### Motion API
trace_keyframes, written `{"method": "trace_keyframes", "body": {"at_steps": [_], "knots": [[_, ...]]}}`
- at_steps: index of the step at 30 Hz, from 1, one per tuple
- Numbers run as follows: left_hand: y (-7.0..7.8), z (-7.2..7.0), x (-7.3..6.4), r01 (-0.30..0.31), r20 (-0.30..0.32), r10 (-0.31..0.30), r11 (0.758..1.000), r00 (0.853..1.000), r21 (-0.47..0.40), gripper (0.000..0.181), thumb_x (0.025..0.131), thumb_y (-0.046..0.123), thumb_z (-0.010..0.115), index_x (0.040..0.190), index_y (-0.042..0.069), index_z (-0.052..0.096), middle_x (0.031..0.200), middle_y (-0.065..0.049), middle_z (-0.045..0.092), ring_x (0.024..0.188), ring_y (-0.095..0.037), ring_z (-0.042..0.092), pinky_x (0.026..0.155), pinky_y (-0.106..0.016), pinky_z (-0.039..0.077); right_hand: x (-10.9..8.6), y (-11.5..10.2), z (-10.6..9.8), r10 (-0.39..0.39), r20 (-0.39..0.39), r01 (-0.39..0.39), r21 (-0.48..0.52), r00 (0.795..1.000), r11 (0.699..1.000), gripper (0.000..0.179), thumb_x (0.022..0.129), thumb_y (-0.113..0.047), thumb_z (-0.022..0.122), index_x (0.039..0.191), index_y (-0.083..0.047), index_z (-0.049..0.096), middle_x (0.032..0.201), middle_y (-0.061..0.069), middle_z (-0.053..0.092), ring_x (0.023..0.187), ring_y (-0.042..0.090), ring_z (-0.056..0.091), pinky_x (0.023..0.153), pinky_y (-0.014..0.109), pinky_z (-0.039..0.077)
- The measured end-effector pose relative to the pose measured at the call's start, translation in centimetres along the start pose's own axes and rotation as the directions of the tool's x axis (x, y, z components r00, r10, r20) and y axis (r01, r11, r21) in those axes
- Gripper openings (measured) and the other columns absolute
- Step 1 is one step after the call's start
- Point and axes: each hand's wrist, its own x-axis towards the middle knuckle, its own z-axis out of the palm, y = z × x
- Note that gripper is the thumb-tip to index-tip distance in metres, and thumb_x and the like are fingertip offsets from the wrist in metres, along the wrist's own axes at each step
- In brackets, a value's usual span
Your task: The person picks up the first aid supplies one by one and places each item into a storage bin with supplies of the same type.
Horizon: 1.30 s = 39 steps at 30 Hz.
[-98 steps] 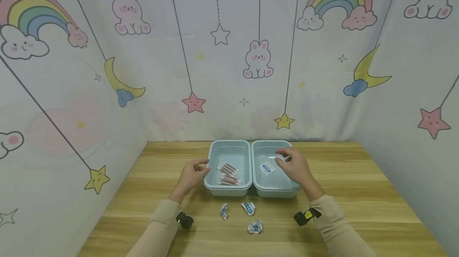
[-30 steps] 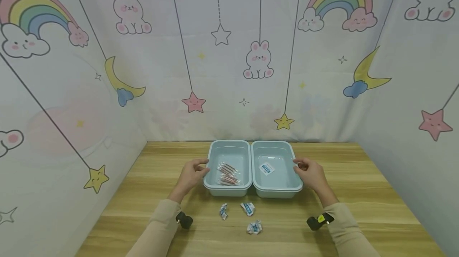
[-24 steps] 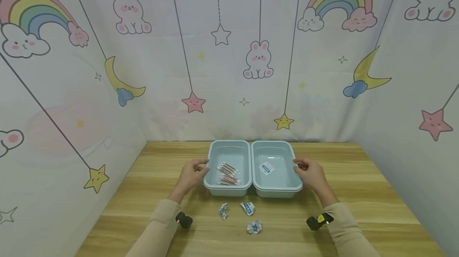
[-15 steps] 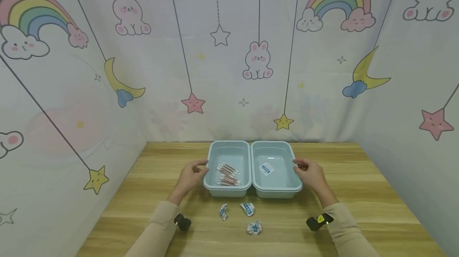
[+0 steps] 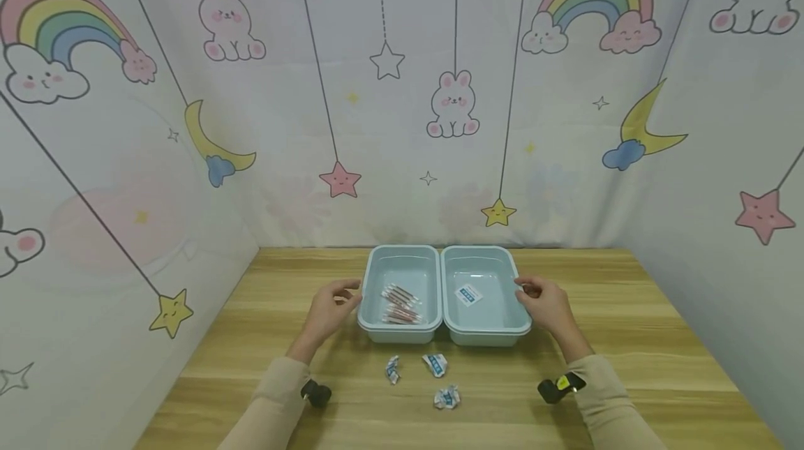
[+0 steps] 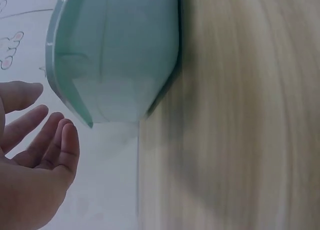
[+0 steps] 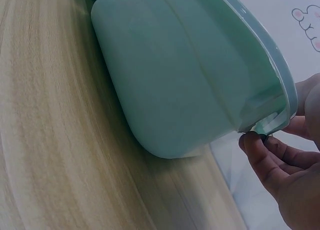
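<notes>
Two pale blue plastic bins stand side by side. The left bin (image 5: 370, 275) holds several thin reddish-brown sticks with white tips (image 5: 402, 305), seemingly in clear wrap. A flat white packet with blue print (image 5: 467, 294) lies in the right bin (image 5: 486, 330). My left hand (image 5: 329, 310) is beside the left bin's outer edge, fingers loosely bent with nothing in them; a gap to the rim shows in the left wrist view. At the opposite end, my right hand (image 5: 545, 303) grips the right bin's outer rim, its fingertips (image 7: 252, 140) tucked underneath.
Three crumpled white-and-blue pieces lie on the wooden table (image 5: 603, 338) in front of the bins: one left (image 5: 392, 370), one middle (image 5: 435, 365), one nearer (image 5: 447, 397). A cartoon-printed curtain (image 5: 402, 206) encloses the back and sides.
My right hand has gone from over the right bin's inside to its outer rim and stayed there. My left hand has just drawn slightly left, off the left bin's rim.
</notes>
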Motion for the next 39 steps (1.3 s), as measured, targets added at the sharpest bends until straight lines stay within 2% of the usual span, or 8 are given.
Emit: {"method": "trace_keyframes", "body": {"at_steps": [3, 8, 14, 18, 26, 32, 35, 39], "knots": [[0.6, 0.3, -0.2, -0.067, -0.026, 0.067, 0.998, 0.997, 0.009, 0.028, 0.087, 0.006, 0.07, 0.116, 0.003, 0.069, 0.107, -0.011, 0.07, 0.091, -0.021, 0.063, 0.078, -0.029, 0.055, 0.0, 0.1, 0.0, 0.002, 0.003, -0.002, -0.002, 1.0, 1.0, 0.026, 0.09, -0.017, 0.065, 0.113, -0.007, 0.07, 0.103, 0.016, 0.071, 0.092, 0.025, 0.064, 0.078, 0.036, 0.051], [1.8, 0.8, -0.7, -0.182, -0.041, 0.181, 0.983, 0.983, -0.016, 0.027, 0.086, 0.002, 0.07, 0.113, 0.0, 0.069, 0.099, -0.012, 0.069, 0.088, -0.021, 0.064, 0.076, -0.028, 0.055, -0.1, 0.1, 0.1, 0.01, 0.003, -0.01, 0.008, 1.0, 1.0, 0.026, 0.089, -0.017, 0.066, 0.112, -0.006, 0.07, 0.101, 0.016, 0.071, 0.091, 0.025, 0.064, 0.077, 0.035, 0.051], [3.7, 1.4, -1.5, -0.252, -0.001, 0.252, 0.967, 0.968, -0.041, 0.027, 0.088, 0.003, 0.068, 0.114, 0.002, 0.068, 0.099, -0.01, 0.068, 0.089, -0.018, 0.063, 0.077, -0.033, 0.056, 0.0, -0.1, 0.0, 0.021, 0.001, -0.021, 0.012, 1.0, 1.0, 0.026, 0.09, -0.017, 0.065, 0.113, -0.007, 0.07, 0.103, 0.016, 0.07, 0.092, 0.025, 0.064, 0.077, 0.035, 0.051], [4.6, 1.8, -1.9, -0.292, 0.031, 0.294, 0.955, 0.955, -0.055, 0.028, 0.087, 0.002, 0.069, 0.115, 0.001, 0.067, 0.098, -0.012, 0.068, 0.089, -0.017, 0.064, 0.076, -0.031, 0.057, 0.0, -0.2, 0.0, 0.01, -0.002, -0.01, 0.015, 1.0, 1.0, 0.026, 0.09, -0.016, 0.065, 0.113, -0.006, 0.07, 0.103, 0.017, 0.07, 0.093, 0.026, 0.065, 0.078, 0.035, 0.052], [5.6, 2.7, -2.7, -0.328, 0.089, 0.33, 0.944, 0.94, -0.045, 0.029, 0.085, 0.0, 0.071, 0.114, 0.005, 0.068, 0.1, -0.013, 0.069, 0.085, -0.016, 0.064, 0.073, -0.028, 0.056, -0.2, -0.3, 0.0, 0.015, -0.005, -0.015, 0.022, 1.0, 1.0, 0.025, 0.09, -0.016, 0.066, 0.112, -0.006, 0.07, 0.103, 0.017, 0.07, 0.093, 0.026, 0.065, 0.077, 0.034, 0.052], [6.0, 3.5, -3.2, -0.365, 0.147, 0.368, 0.93, 0.918, -0.045, 0.029, 0.085, 0.001, 0.072, 0.113, 0.005, 0.068, 0.103, -0.015, 0.069, 0.082, -0.018, 0.065, 0.069, -0.026, 0.056, -0.2, -0.3, 0.0, 0.023, 0.003, -0.023, 0.024, 1.0, 0.999, 0.026, 0.09, -0.016, 0.065, 0.113, -0.006, 0.07, 0.105, 0.018, 0.07, 0.095, 0.027, 0.065, 0.079, 0.037, 0.052], [6.3, 3.9, -3.5, -0.368, 0.185, 0.37, 0.929, 0.91, -0.044, 0.029, 0.085, 0.003, 0.072, 0.114, 0.008, 0.068, 0.107, -0.013, 0.069, 0.084, -0.017, 0.065, 0.07, -0.025, 0.056, -0.2, -0.3, 0.0, 0.031, 0.004, -0.031, 0.026, 0.999, 0.999, 0.026, 0.09, -0.016, 0.065, 0.114, -0.006, 0.07, 0.105, 0.017, 0.07, 0.095, 0.027, 0.065, 0.08, 0.037, 0.052], [6.7, 4.3, -3.8, -0.398, 0.214, 0.396, 0.917, 0.893, -0.034, 0.028, 0.085, 0.006, 0.073, 0.113, 0.01, 0.068, 0.103, -0.008, 0.07, 0.082, -0.012, 0.063, 0.069, -0.023, 0.056, -0.2, -0.3, 0.0, 0.029, 0.001, -0.029, 0.021, 1.0, 0.999, 0.026, 0.09, -0.016, 0.065, 0.114, -0.006, 0.07, 0.105, 0.017, 0.07, 0.095, 0.027, 0.065, 0.079, 0.037, 0.052]]}}
